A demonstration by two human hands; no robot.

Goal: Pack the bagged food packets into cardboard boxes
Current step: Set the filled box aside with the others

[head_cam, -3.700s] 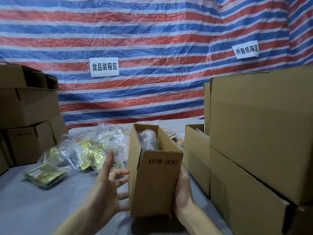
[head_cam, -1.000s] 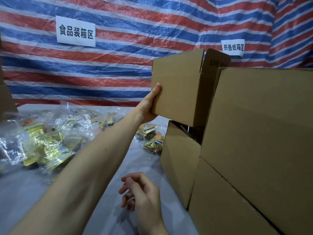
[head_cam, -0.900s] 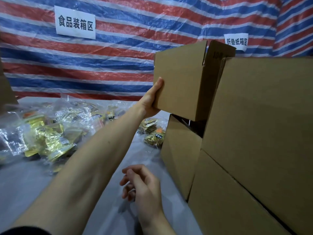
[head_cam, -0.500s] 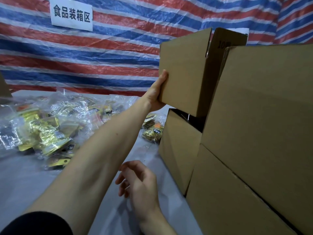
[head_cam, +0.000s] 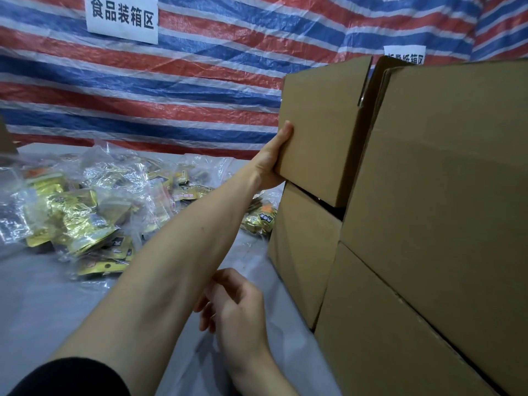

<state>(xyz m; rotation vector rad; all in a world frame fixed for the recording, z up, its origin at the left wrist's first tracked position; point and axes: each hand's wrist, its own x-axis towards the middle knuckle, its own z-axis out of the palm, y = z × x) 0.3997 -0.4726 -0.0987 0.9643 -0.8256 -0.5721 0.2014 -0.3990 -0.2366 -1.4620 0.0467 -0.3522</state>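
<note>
My left hand (head_cam: 274, 160) grips the lower left corner of a small cardboard box (head_cam: 323, 124), thumb on its side face. The box is tilted, just above an open cardboard box (head_cam: 303, 247) on the table and against a big stacked box (head_cam: 445, 181). What the small box holds is hidden. My right hand (head_cam: 237, 307) hovers low over the table with loosely curled fingers and holds nothing. Bagged food packets (head_cam: 80, 207), gold foil in clear bags, lie heaped on the left; a few more packets (head_cam: 260, 221) lie beside the open box.
A second big cardboard box (head_cam: 385, 338) sits under the first one and fills the right side. The grey table cover (head_cam: 43, 304) is bare in front of the packets. A striped tarp (head_cam: 171, 90) with paper signs hangs behind the table.
Since 3.7 s ago the small box passed from my right hand on the table into my left hand, raised on the right. In the last second it sank towards the open box.
</note>
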